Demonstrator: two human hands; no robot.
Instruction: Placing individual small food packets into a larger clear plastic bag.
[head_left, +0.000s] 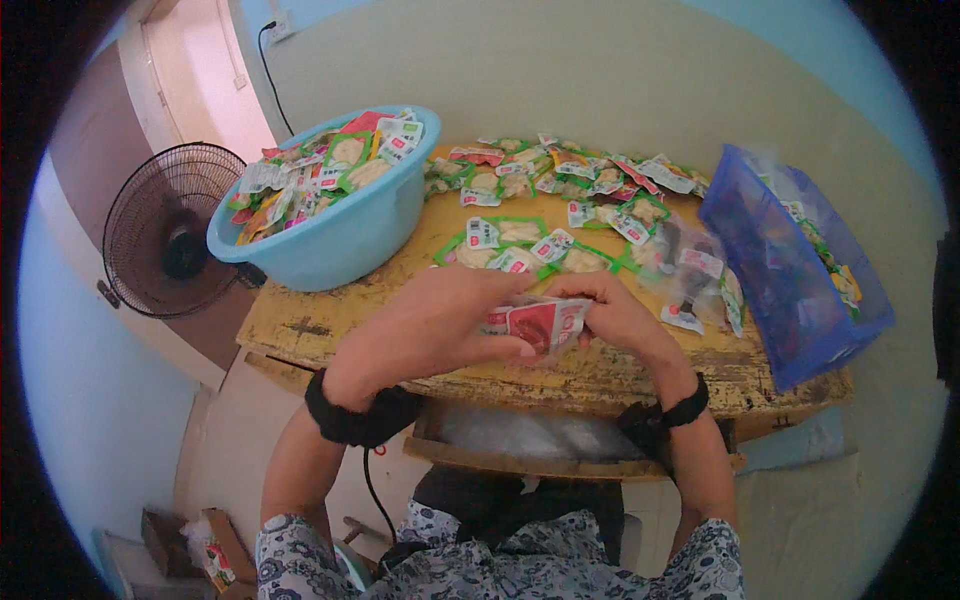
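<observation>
Both hands meet above the front of a worn yellow wooden table (315, 330). My left hand (442, 315) grips a red and white plastic food packet (544, 326), its thumb across the near side. At the packet's right edge, my right hand (611, 311) pinches it with curled fingers. Just beyond the hands lie several green-edged food packets (517, 230). Right of them is a clear packet with dark contents (697, 274). Small sealed packets (517, 184) are strewn in a row along the wall side.
A light blue plastic basin (337, 247) heaped with packets stands at the table's left. At the right, a blue plastic basket (780, 300) holds more packets. A drawer (525, 439) with clear plastic inside is pulled out below the table's front edge. A black fan (180, 232) stands beyond the left side.
</observation>
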